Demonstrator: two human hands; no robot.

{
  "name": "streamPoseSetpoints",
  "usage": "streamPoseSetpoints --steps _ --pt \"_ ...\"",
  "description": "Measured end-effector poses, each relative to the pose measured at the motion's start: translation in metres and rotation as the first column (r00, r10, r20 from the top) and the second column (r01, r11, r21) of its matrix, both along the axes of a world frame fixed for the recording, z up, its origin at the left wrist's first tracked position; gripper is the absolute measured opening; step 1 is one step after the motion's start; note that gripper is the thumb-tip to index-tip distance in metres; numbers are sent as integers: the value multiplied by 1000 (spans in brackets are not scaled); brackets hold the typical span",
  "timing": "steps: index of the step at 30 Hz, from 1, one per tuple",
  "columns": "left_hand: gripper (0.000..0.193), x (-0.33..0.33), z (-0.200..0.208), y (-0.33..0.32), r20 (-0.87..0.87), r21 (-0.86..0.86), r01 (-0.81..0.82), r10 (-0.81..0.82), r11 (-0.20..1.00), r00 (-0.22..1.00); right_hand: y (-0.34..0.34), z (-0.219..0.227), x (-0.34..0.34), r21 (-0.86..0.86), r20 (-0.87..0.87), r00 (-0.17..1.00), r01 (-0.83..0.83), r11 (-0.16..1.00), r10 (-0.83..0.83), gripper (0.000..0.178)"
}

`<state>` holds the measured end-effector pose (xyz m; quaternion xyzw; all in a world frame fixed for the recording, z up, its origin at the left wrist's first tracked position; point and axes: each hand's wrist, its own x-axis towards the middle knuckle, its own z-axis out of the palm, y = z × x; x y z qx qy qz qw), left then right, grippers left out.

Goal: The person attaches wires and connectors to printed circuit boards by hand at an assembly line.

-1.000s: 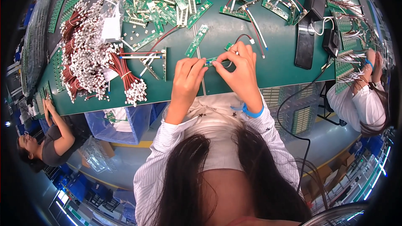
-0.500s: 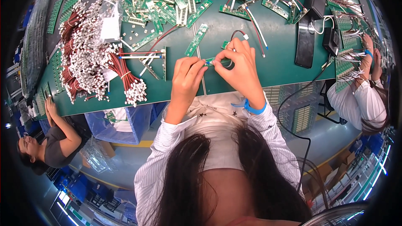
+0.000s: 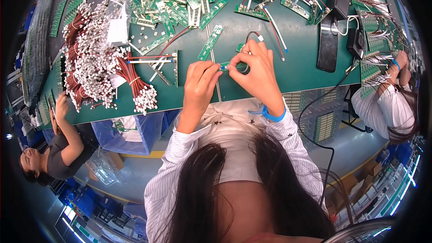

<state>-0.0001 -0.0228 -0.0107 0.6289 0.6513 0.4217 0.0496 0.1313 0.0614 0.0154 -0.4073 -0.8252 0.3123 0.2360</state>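
Observation:
Between my hands, just over the near part of the green table, is a small green circuit board point(image 3: 224, 66) with a blue and white piece at its end. My left hand point(image 3: 198, 85) pinches the board's left end. The thumb and forefinger of my right hand point(image 3: 257, 69) close on its right end, fingertips almost meeting my left ones. A dark cable with a white plug point(image 3: 260, 38) sticks out beyond my right fingers; the rest of it is partly hidden by that hand. A longer green circuit board strip point(image 3: 210, 42) lies flat just past my left fingers.
Bundles of red-brown wires with white connectors point(image 3: 94, 63) cover the left. A heap of green boards point(image 3: 175, 0) lies at the far side, wired boards point(image 3: 256, 11) right of it. A black phone point(image 3: 327, 47) lies on the right. Co-workers' hands point(image 3: 61, 108) show at both sides.
My hands and the small board stay almost where they were. The left co-worker's hand has risen from the boards there, and the right co-worker's hands have shifted.

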Motion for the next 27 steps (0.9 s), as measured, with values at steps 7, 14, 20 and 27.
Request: streamPoseSetpoints --steps 7,14,20,27 --pt "31 -1 -1 -3 -76 -26 39 -41 999 996 -1 0 0 -13 -8 1000 -5 1000 5 8" --pt "34 0 -2 -6 -161 -46 47 -54 998 985 0 -1 5 12 -45 998 -52 999 52 13" --pt "32 0 -2 -4 -123 -37 41 -45 998 991 0 -5 8 96 -53 996 -70 993 76 16" --pt "28 1 4 0 -5 -10 -8 8 1000 1000 3 -11 8 182 -135 986 -72 981 97 16"
